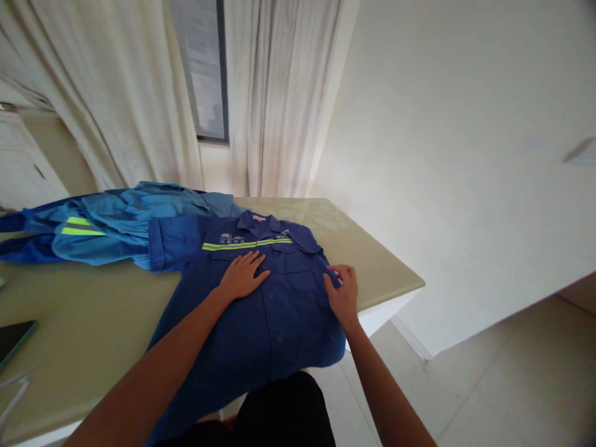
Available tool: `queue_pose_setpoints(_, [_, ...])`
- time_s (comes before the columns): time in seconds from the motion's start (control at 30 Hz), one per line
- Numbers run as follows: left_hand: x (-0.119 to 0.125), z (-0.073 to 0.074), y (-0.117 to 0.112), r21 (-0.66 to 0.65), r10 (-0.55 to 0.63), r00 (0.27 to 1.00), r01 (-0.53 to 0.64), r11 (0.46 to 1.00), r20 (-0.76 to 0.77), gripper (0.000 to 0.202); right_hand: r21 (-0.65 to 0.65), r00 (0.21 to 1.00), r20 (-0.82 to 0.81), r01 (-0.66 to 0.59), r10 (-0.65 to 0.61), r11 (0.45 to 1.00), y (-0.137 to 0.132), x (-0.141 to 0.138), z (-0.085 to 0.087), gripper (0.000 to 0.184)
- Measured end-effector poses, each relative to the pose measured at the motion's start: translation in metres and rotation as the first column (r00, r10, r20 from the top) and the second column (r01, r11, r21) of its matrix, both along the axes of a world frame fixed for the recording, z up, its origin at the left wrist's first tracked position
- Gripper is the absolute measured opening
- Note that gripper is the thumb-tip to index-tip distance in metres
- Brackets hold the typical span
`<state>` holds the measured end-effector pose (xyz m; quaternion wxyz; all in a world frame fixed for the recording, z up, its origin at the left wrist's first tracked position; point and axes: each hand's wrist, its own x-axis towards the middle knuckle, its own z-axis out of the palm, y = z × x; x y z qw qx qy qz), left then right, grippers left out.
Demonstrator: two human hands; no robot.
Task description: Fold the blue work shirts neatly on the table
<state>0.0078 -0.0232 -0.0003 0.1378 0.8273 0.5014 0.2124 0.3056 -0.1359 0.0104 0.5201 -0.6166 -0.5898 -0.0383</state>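
Note:
A dark blue short-sleeved work shirt (242,335) lies front up with its collar away from me. A yellow-green reflective stripe, white printing and two chest pockets show on it, and its lower part hangs over the table's near edge. My left hand (243,275) rests flat on the chest, fingers stretched out. At the shirt's right side edge, my right hand (343,290) is curled, with thumb and forefinger close together on the cloth. The left sleeve reaches out toward other clothes; the right sleeve looks folded inward.
Lighter blue work clothes (125,217) with a reflective band lie heaped at the back left of the table (377,261). A dark flat device (13,338) and a white cable (16,397) are at the left. Curtains (284,93) hang behind; a white wall (442,155) stands right.

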Motion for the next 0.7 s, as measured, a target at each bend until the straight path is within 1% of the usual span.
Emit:
queue_pose_setpoints(0.03, [-0.002, -0.006, 0.001, 0.002, -0.004, 1.000, 0.004, 1.000, -0.028, 0.062, -0.065, 0.999, 0.046, -0.021, 0.024, 0.998, 0.024, -0.001, 0.004, 0.023])
queue_pose_setpoints(0.07, [-0.005, -0.011, 0.000, 0.009, -0.004, 0.999, 0.004, 1.000, -0.042, 0.063, -0.132, 0.996, 0.088, -0.013, 0.025, 0.991, 0.047, -0.001, 0.005, 0.028])
queue_pose_setpoints(0.13, [-0.007, -0.015, -0.001, 0.019, -0.002, 0.999, 0.003, 1.000, -0.055, 0.065, -0.281, 0.987, 0.158, 0.051, -0.007, 0.958, 0.092, 0.000, 0.005, 0.034])
queue_pose_setpoints(0.2, [-0.008, -0.015, -0.002, 0.016, -0.002, 0.998, 0.003, 1.000, -0.056, 0.064, -0.408, 0.984, 0.177, 0.090, -0.018, 0.908, 0.130, 0.004, 0.007, 0.027])
queue_pose_setpoints(0.23, [-0.007, -0.014, -0.002, 0.012, -0.003, 0.999, 0.003, 1.000, -0.052, 0.063, -0.444, 0.984, 0.176, 0.094, -0.016, 0.891, 0.146, 0.009, 0.010, 0.024])
queue_pose_setpoints(0.27, [-0.007, -0.013, -0.002, 0.006, -0.002, 0.999, 0.002, 1.000, -0.048, 0.063, -0.447, 0.986, 0.162, 0.110, -0.041, 0.888, 0.161, 0.015, 0.015, 0.025])
queue_pose_setpoints(0.3, [-0.007, -0.011, -0.001, -0.001, 0.001, 0.999, -0.001, 1.000, -0.042, 0.063, -0.415, 0.985, 0.130, 0.158, -0.113, 0.896, 0.173, 0.022, 0.020, 0.031])
queue_pose_setpoints(0.33, [-0.006, -0.010, -0.001, -0.009, 0.004, 0.999, -0.004, 1.000, -0.036, 0.062, -0.364, 0.972, 0.083, 0.234, -0.219, 0.902, 0.183, 0.030, 0.025, 0.039])
queue_pose_setpoints(0.37, [-0.006, -0.009, -0.001, -0.015, 0.007, 1.000, -0.008, 1.000, -0.028, 0.062, -0.315, 0.938, 0.018, 0.333, -0.346, 0.889, 0.192, 0.037, 0.029, 0.047])
queue_pose_setpoints(0.4, [-0.006, -0.009, -0.001, -0.020, 0.012, 1.000, -0.012, 1.000, -0.021, 0.061, -0.273, 0.889, -0.051, 0.426, -0.455, 0.862, 0.198, 0.042, 0.031, 0.055])
queue_pose_setpoints(0.43, [-0.006, -0.009, -0.001, -0.021, 0.018, 1.000, -0.018, 1.000, -0.012, 0.061, -0.240, 0.845, -0.105, 0.490, -0.525, 0.838, 0.202, 0.045, 0.031, 0.061])
queue_pose_setpoints(0.47, [-0.005, -0.009, -0.001, -0.021, 0.024, 1.000, -0.024, 0.999, 0.000, 0.060, -0.214, 0.830, -0.126, 0.512, -0.544, 0.832, 0.205, 0.044, 0.028, 0.066])
queue_pose_setpoints(0.5, [-0.004, -0.010, -0.002, -0.019, 0.029, 1.000, -0.029, 0.999, 0.011, 0.059, -0.198, 0.853, -0.105, 0.486, -0.512, 0.851, 0.207, 0.039, 0.022, 0.068])
queue_pose_setpoints(0.53, [-0.003, -0.012, -0.002, -0.017, 0.032, 0.999, -0.032, 0.999, 0.022, 0.058, -0.193, 0.890, -0.061, 0.433, -0.452, 0.880, 0.208, 0.031, 0.014, 0.067])
queue_pose_setpoints(0.6, [-0.001, -0.014, -0.002, -0.013, 0.027, 0.999, -0.026, 1.000, 0.044, 0.056, -0.241, 0.954, 0.069, 0.300, -0.292, 0.923, 0.207, 0.010, -0.006, 0.060])
queue_pose_setpoints(0.63, [-0.001, -0.014, -0.002, -0.009, 0.021, 0.998, -0.020, 1.000, 0.063, 0.055, -0.295, 0.968, 0.143, 0.241, -0.207, 0.925, 0.206, 0.000, -0.015, 0.056])
queue_pose_setpoints(0.7, [-0.005, -0.009, 0.002, 0.014, 0.024, 0.993, -0.026, 1.000, 0.118, 0.054, -0.400, 0.962, 0.263, 0.183, -0.079, 0.898, 0.205, -0.013, -0.029, 0.051])
